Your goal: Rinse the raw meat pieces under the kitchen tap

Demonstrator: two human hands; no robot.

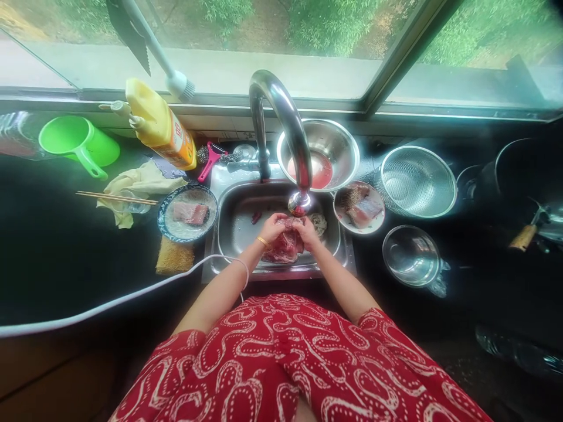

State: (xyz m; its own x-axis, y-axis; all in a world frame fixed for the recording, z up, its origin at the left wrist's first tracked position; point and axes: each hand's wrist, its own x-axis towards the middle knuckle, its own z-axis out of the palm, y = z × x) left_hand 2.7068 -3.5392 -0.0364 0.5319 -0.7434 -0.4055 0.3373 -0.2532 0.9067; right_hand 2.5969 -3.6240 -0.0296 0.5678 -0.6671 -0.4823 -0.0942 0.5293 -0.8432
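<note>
Both hands are working a slab of red meat (285, 246) over the sink (237, 225) at frame centre, just below the faucet spout (299, 202). The left hand (273, 225) and right hand (307, 230) are curling their fingers closed onto its top edge. Keeping the meat low in the basin, gripped from both sides, looks the tidy way to handle it.

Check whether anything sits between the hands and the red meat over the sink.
Nothing visible does. The left hand and right hand both grip the meat directly, over the sink. The faucet spout ends just above the hands, not between them and the meat.
</note>
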